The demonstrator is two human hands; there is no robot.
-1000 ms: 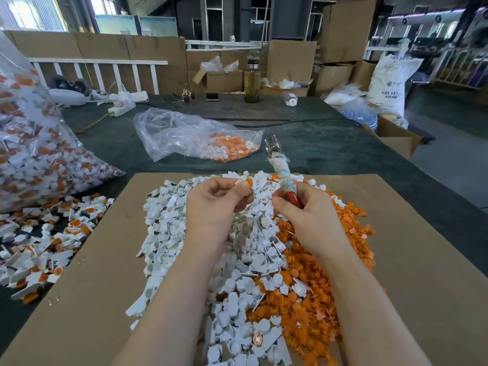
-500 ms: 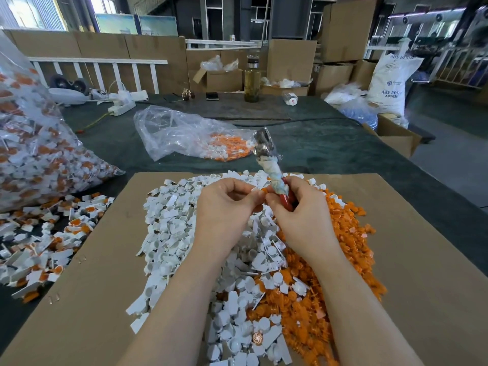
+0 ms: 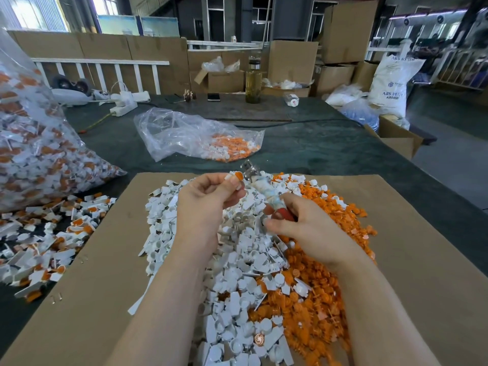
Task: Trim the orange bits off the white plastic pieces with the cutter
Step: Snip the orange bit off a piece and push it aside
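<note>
Left hand (image 3: 208,204), raised at 12 o'clock over the pile: grip pinching a small white plastic piece with an orange bit (image 3: 235,177) between thumb and fingertips, orange end up and pointing at the cutter head.

Right hand (image 3: 309,228): grip curled round the red handle of the metal-tipped cutter with a cloth-wrapped shank (image 3: 266,192). Tool tilts up toward 11 o'clock; metal tip just beside the orange bit. Contact: cannot tell, tip is blurred.

Under both hands, on a flat brown cardboard sheet (image 3: 412,260): heap of trimmed white plastic pieces (image 3: 237,273) centre-left, heap of orange offcuts (image 3: 311,299) at 3 to 5 o'clock, edges mixed.

At 9 o'clock, off the cardboard on the dark green worktop (image 3: 317,146): loose spread of untrimmed white-and-orange pieces (image 3: 45,233), with a big clear plastic bag full of the same (image 3: 39,143) behind it. At 12 o'clock: a smaller clear bag, mostly slack, with orange and white parts in it (image 3: 200,138).
</note>
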